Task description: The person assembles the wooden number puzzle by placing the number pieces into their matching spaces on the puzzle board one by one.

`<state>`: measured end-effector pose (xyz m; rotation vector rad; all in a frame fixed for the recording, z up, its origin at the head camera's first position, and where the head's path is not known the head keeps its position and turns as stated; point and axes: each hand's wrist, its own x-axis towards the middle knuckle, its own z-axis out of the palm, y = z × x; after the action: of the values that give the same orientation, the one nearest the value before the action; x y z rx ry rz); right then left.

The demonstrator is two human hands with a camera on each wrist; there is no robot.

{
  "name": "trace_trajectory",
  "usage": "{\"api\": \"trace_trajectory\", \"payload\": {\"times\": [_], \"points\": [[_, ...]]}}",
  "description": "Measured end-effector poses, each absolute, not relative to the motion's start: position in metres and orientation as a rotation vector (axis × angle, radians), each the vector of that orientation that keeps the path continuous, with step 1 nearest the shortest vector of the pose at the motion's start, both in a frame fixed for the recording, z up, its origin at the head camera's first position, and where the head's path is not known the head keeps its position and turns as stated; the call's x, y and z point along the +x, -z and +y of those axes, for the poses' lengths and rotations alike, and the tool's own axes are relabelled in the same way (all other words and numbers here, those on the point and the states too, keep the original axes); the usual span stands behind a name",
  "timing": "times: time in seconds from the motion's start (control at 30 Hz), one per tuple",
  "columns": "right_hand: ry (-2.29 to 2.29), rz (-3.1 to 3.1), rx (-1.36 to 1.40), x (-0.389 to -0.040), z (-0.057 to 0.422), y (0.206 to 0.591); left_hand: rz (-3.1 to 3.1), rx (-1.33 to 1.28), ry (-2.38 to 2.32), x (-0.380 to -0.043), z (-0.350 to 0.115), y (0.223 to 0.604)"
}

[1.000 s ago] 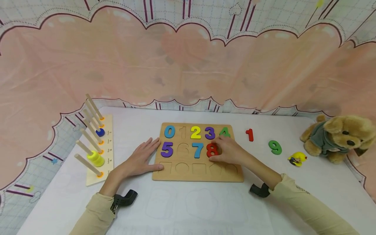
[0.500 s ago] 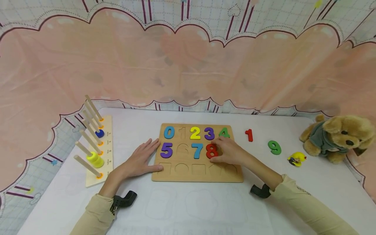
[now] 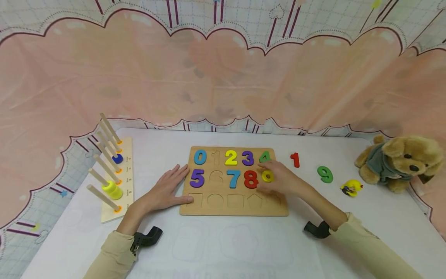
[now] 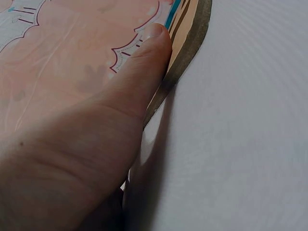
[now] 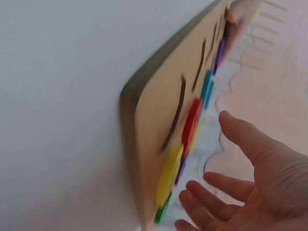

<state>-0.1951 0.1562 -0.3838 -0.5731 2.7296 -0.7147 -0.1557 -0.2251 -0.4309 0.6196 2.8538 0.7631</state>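
A wooden number board [image 3: 216, 209] lies in front of me, with number pieces set in its top two rows. My left hand [image 3: 167, 190] rests along the board's left edge, thumb on the near left corner and fingers beside the purple 5 [image 3: 197, 178]. My right hand [image 3: 282, 178] hovers over the board's right side, fingers spread and holding nothing. Between its thumb and fingers shows a yellow number piece [image 3: 268, 176], partly hidden by the hand. Just left of that sits the red 8 [image 3: 251, 179]; the green 4 [image 3: 265, 157] is above the fingertips.
Right of the board lie a red 1 [image 3: 294, 159], a green 9 [image 3: 325, 174] and a yellow rubber duck [image 3: 352, 188]. A teddy bear [image 3: 386, 162] sits at the far right. A wooden peg stand [image 3: 127, 186] with yellow and blue rings stands left.
My right hand has let go of the red 8 and moved a little right, uncovering the yellow piece. The left hand has stayed in place.
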Motion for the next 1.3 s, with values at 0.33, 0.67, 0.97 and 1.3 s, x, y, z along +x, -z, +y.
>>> {"api": "trace_trajectory", "payload": {"times": [0.33, 0.67, 0.97, 1.3], "points": [[1.045, 2.933, -0.373, -0.2, 0.234, 0.389, 2.862, 0.643, -0.734, -0.156, -0.225, 0.431], [1.036, 2.914, -0.238, -0.2, 0.268, 0.384, 2.85, 0.63, -0.734, -0.156, -0.226, 0.432], [0.999, 2.957, -0.185, -0.208, 0.28, 0.384, 2.843, 0.625, -0.724, -0.158, -0.224, 0.434], [0.664, 2.769, -0.23, -0.217, 0.292, 0.378, 2.849, 0.626, -0.737, -0.157, -0.225, 0.432]]}}
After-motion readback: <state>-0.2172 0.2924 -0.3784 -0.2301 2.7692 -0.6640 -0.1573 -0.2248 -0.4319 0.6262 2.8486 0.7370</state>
